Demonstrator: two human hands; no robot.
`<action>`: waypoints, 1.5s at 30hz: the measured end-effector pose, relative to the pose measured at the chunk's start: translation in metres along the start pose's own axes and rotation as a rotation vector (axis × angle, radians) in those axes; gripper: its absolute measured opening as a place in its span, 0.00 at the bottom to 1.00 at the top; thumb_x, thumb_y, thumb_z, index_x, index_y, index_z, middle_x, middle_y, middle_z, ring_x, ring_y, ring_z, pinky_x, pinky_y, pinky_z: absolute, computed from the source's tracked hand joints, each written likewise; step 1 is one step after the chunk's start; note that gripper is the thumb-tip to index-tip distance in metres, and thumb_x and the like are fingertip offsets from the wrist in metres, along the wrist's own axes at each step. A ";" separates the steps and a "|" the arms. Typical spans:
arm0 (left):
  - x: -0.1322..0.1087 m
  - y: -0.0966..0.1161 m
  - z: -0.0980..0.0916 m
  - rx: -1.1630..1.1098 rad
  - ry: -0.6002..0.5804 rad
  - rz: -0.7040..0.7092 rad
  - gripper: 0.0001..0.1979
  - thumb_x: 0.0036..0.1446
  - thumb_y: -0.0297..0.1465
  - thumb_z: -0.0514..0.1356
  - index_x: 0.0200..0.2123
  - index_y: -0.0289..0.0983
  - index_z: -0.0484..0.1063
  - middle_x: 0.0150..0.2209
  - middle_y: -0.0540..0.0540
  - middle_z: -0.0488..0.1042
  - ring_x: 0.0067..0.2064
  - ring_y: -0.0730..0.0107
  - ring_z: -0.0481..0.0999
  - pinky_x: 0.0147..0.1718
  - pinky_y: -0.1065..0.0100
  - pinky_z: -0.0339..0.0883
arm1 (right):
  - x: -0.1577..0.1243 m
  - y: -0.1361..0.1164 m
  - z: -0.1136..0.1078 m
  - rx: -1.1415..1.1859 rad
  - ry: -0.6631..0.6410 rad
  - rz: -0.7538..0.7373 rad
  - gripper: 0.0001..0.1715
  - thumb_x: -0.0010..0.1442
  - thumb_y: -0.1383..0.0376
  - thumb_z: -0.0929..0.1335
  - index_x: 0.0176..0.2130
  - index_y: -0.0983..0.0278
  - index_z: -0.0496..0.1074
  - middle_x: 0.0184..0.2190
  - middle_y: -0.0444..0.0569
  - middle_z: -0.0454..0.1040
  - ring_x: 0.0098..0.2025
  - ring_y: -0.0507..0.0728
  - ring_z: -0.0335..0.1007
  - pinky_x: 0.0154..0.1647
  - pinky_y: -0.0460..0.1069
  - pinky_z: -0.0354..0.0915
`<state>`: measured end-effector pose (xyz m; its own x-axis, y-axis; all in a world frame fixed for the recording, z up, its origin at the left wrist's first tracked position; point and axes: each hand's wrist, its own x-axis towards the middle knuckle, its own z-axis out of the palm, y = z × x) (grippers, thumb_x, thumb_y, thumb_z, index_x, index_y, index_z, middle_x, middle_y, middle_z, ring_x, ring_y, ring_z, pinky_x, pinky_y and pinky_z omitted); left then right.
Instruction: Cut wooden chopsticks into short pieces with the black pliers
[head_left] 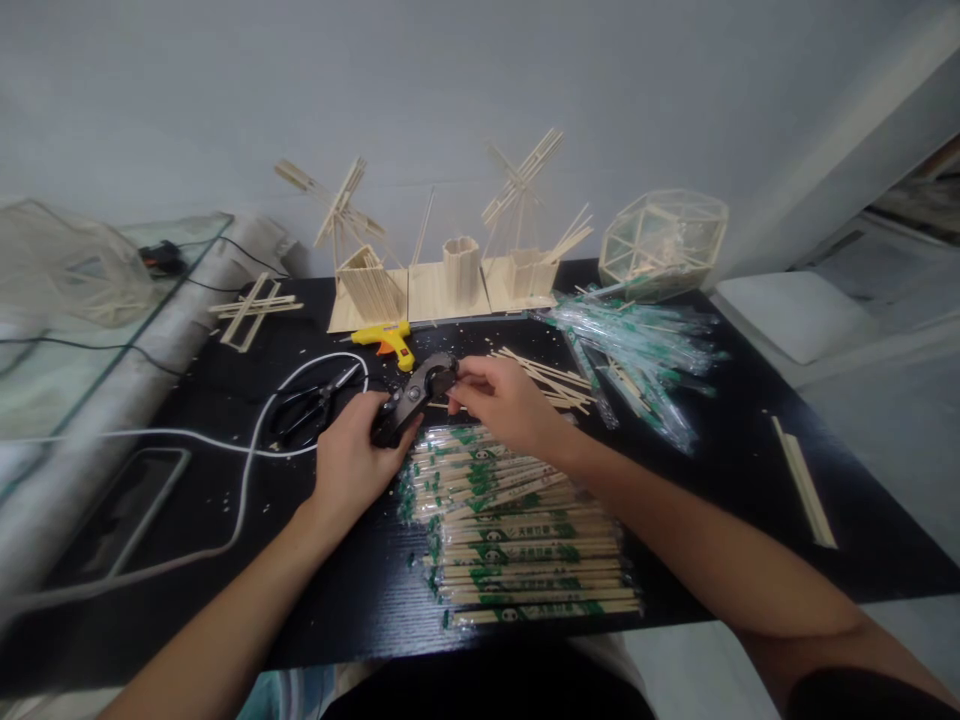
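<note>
My left hand [352, 450] is wrapped round the handles of a black cutter like pruning shears [414, 393], its jaws pointing away and to the right. Fingers pinched together, my right hand [506, 395] is right at the jaws. Whatever it holds there is hidden by the fingers. Under my right wrist lie several wrapped pairs of chopsticks [532, 555] in rows, their clear sleeves printed green. Loose bare chopsticks [551, 380] are scattered just beyond my right hand. A yellow glue gun [386, 338] rests beyond the cutter.
Stick-built models [461, 275] on wooden boards stand along the wall. Torn wrappers [645, 345] are heaped at the right, with a stick-framed polyhedron [664, 240] behind. Black scissors [307, 405] and a white cable [251, 450] lie at the left. Several sticks [806, 485] lie far right.
</note>
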<state>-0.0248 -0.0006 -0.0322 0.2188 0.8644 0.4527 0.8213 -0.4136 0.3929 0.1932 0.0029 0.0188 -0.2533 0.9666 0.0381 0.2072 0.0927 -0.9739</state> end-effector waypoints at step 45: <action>0.000 0.000 -0.001 -0.048 -0.058 -0.025 0.11 0.60 0.40 0.63 0.38 0.39 0.72 0.30 0.51 0.77 0.30 0.69 0.76 0.31 0.71 0.65 | 0.001 0.003 0.001 0.042 0.047 0.005 0.04 0.59 0.67 0.69 0.32 0.66 0.75 0.28 0.47 0.79 0.26 0.51 0.69 0.27 0.47 0.62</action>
<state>-0.0254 -0.0004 -0.0315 0.2294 0.8892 0.3960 0.8010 -0.4036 0.4422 0.1924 0.0043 0.0156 -0.2078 0.9772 0.0426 0.1682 0.0786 -0.9826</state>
